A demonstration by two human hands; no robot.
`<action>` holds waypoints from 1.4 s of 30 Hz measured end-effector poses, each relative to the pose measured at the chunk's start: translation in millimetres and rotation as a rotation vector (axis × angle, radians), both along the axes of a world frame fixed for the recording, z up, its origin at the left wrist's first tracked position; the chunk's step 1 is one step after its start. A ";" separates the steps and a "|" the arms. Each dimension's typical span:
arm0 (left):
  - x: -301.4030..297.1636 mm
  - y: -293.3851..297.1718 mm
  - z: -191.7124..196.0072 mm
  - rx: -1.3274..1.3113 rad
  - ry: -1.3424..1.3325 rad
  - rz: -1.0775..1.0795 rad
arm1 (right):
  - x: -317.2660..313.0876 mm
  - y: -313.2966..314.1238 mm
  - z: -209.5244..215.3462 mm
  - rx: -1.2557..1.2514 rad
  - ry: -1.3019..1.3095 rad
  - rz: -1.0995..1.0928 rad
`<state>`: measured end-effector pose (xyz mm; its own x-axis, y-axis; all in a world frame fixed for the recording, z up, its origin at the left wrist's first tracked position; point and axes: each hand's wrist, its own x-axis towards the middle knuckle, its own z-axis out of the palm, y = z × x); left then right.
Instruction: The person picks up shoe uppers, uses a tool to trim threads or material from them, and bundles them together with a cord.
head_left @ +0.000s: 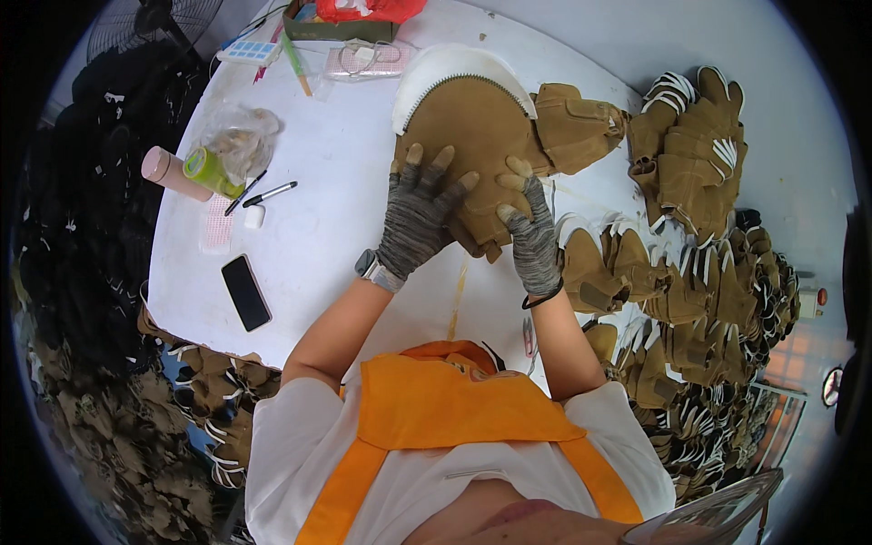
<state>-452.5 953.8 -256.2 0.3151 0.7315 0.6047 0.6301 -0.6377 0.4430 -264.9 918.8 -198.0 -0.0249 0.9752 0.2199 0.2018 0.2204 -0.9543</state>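
Note:
A brown shoe upper lies on the white table in front of me. Its rounded far end carries a wide white band, with a line of zigzag stitching along the join. My left hand, in a grey knit glove with bare fingertips, rests flat on the upper with its fingers spread. On the upper's right edge is my right hand, gloved alike; its visible fingers are apart and their tips touch the brown surface. Beyond it, another folded brown upper touches the first one.
Stacks of brown uppers with white edges crowd the right side. On the left are a phone, a pen, a pink bottle, a green container and a plastic bag. A box stands at the far edge.

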 end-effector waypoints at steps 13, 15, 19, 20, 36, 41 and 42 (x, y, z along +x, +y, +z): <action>-11.9 -115.9 -47.1 -0.394 0.100 -0.161 | 25.3 -97.3 -97.1 -0.290 -0.141 -0.186; -5.2 -119.9 -57.9 -0.459 0.092 -0.141 | 29.6 -103.4 -112.0 -0.281 -0.505 -0.106; 11.0 -119.1 -88.9 -0.410 0.060 -0.108 | 42.9 -108.4 -146.5 -0.302 -0.599 -0.122; 15.1 -116.3 -96.5 -0.389 0.033 -0.063 | 41.8 -106.5 -145.6 -0.247 -0.657 -0.110; -36.3 -29.9 -89.9 -1.072 -0.544 -0.055 | 43.4 -130.5 -133.0 -0.531 -0.519 0.143; -40.5 -6.9 -93.1 -1.339 -0.859 -0.015 | 32.1 -166.8 -166.0 -0.700 -0.417 0.157; -41.3 -5.7 -97.5 -1.281 -0.830 -0.098 | 28.4 -168.7 -180.6 -0.579 -0.422 0.078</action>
<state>-493.9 948.1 -353.7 0.2935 0.8801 -0.3732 -0.0864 0.4132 0.9065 -236.5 750.0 -378.7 -0.0678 0.9245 -0.3752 0.5835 -0.2683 -0.7665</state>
